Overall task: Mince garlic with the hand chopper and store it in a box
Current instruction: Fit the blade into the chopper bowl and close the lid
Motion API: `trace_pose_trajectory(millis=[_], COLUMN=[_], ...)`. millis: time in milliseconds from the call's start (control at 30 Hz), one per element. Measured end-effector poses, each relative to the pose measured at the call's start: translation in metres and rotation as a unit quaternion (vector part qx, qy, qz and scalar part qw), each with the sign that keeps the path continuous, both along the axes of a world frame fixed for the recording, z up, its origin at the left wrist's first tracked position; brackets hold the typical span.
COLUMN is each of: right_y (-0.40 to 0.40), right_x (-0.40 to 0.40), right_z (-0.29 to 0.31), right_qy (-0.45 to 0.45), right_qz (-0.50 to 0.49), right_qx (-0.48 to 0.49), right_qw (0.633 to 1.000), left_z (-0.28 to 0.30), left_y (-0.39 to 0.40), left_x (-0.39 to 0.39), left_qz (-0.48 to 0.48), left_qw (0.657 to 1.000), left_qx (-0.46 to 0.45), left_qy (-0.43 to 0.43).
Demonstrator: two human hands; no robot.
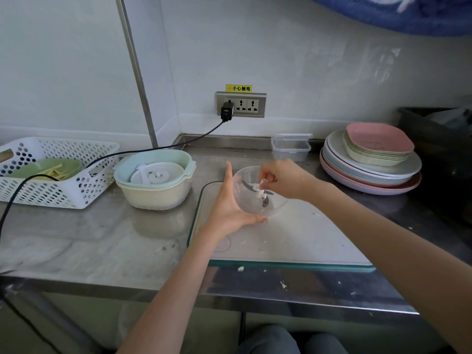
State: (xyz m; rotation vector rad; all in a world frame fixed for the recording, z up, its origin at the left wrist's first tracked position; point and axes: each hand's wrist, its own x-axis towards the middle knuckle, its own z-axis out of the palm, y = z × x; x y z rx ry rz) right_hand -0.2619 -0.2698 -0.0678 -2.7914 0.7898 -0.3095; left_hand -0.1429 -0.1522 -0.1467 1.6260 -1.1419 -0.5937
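the far wall of the clear round plastic chopper bowl (258,200) is hidden behind the right hand (283,178), whose fingertips cover the top of the white blade spindle (261,191). the left hand (231,200) masks the bowl's left side. the white perforated plastic basket (56,172) is cut off at the left edge. whether the clear lidded storage box (291,147) holds anything cannot be told. the small pale scraps (240,268) near the glass board's front edge are too small to identify.

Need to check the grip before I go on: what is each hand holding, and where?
Left hand cups the clear bowl by its outer side. Right hand pinches the blade piece by its white top.
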Motion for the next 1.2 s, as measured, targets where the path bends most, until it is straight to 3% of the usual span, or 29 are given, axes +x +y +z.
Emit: trace_pose_trajectory(millis=[500,800,933,1033,1100,1200], right_y=[0.0,0.003,0.01,0.018,0.022,0.027], right_x=[0.002,0.004,0.008,0.01,0.01,0.016], right_z=[-0.008,-0.009,-0.001,0.006,0.012,0.025], right_qy=[-0.027,0.02,0.101,0.168,0.141,-0.008], right_qz=[0.031,0.017,-0.026,-0.045,-0.066,-0.102], right_qx=[0.006,-0.007,-0.069,-0.201,-0.216,-0.146], right_qw=[0.999,1.0,0.992,0.964,0.964,0.984], left_z=[0.003,0.003,0.004,0.005,0.007,0.015], left_y=[0.001,0.0,0.001,0.001,0.002,0.011], left_x=[-0.003,-0.005,-0.006,-0.007,-0.008,-0.005], left_qz=[-0.002,0.0,0.002,0.005,0.01,0.025], left_qw=[1.0,1.0,1.0,1.0,1.0,1.0], left_qx=[0.004,0.012,0.01,0.014,0.009,-0.006], left_qy=[0.012,0.022,0.021,0.017,0.012,0.002])
